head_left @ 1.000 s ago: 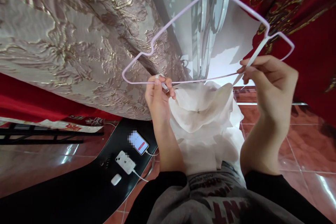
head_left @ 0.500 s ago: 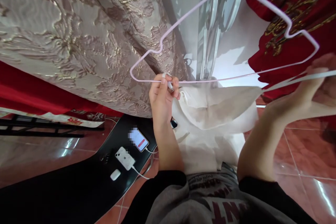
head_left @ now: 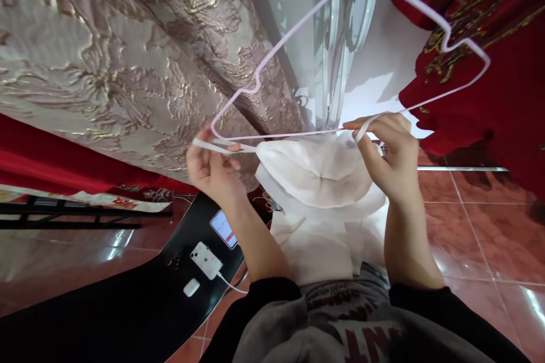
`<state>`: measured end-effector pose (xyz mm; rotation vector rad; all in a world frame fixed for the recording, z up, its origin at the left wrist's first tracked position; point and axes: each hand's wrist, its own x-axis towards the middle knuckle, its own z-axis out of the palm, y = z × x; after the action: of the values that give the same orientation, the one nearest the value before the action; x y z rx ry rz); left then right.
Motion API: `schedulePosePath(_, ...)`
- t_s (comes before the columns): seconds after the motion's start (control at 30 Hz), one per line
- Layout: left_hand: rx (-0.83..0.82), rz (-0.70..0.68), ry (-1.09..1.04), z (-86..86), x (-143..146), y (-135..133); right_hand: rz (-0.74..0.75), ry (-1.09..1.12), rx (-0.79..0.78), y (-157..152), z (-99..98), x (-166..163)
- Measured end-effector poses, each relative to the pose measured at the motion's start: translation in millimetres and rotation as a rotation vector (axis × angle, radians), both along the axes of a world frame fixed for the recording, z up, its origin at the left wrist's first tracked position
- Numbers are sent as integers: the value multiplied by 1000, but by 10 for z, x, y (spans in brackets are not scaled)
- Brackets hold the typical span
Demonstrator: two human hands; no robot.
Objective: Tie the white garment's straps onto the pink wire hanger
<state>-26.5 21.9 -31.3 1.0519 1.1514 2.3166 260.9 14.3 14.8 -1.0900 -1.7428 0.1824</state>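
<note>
A lilac hanger (head_left: 306, 17) hangs before me, its bottom bar nearly level. Under the bar is a white garment (head_left: 319, 181) with thin straps, its lower part spread toward my waist. My left hand (head_left: 213, 167), fingers curled, holds one white strap (head_left: 208, 146) stretched out past the garment's left side, by the hanger's left corner. My right hand (head_left: 389, 150) is closed around the other strap (head_left: 367, 126), which loops over its fingers at the bar, right of the garment. Whether the right fingertips also grip the bar is hard to see.
At left hangs a pale gold-patterned fabric (head_left: 128, 62); at right, a red fabric with gold embroidery (head_left: 481, 79). A black bench (head_left: 106, 306) at lower left carries two phones, one a white phone (head_left: 206, 260), plus a small white case (head_left: 191, 287). Cables run off it.
My left hand has shifted left from the hanger bar and now stretches a strap outward. My right hand has come in from the far right with its strap to the bar.
</note>
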Motion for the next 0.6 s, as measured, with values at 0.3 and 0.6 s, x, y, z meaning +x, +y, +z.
schedulePosePath(0.3, 84, -166, 503, 890, -9, 242, 14, -49, -11, -26, -10, -53)
schedulePosePath(0.6, -63, -214, 101, 774, 199, 242, -10, 11, 37, -105, -64, -79)
